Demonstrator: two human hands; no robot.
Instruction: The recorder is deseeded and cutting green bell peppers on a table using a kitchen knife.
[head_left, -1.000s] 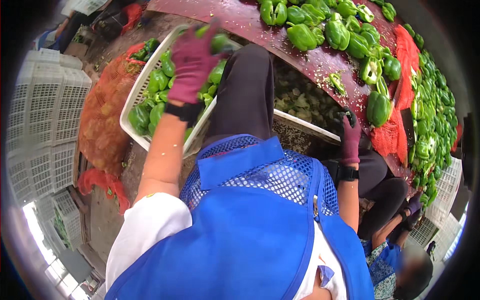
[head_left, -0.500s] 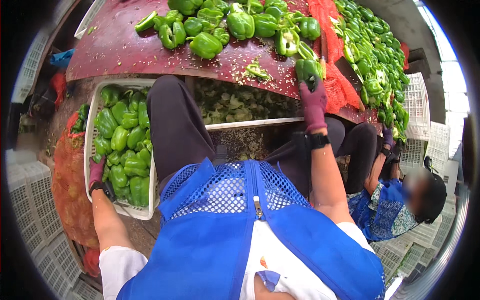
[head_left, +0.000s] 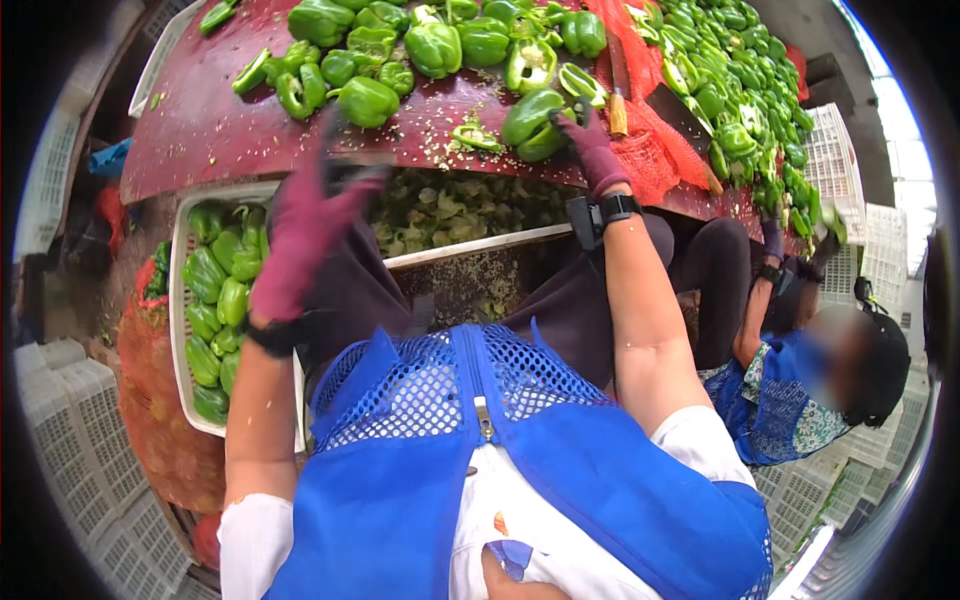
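My right hand [head_left: 597, 155], in a maroon and dark glove, grips a whole green bell pepper [head_left: 534, 125] at the near edge of the table, fingertips against its right side. My left hand [head_left: 312, 225], gloved alike and blurred by motion, hangs above my left knee with its fingers apart and nothing visible in it. Close to the right hand, a knife [head_left: 618, 115] with a wooden handle rests on red mesh netting [head_left: 645, 165]. Left of the gripped pepper lies a pepper scrap [head_left: 476, 137] among scattered seeds. A cut pepper [head_left: 530, 66] sits just beyond.
The red table [head_left: 215, 120] carries several peppers. A white crate [head_left: 185, 345] of green peppers stands left of my legs, beside a filled red mesh bag [head_left: 160, 400]. Below the table, a bin [head_left: 480, 243] holds pepper scraps. A co-worker [head_left: 790, 385] sits at right by a large pepper heap [head_left: 745, 100].
My left hand has left the pepper crate and risen toward the table. My right hand has shifted left with the pepper. My view has shifted slightly.
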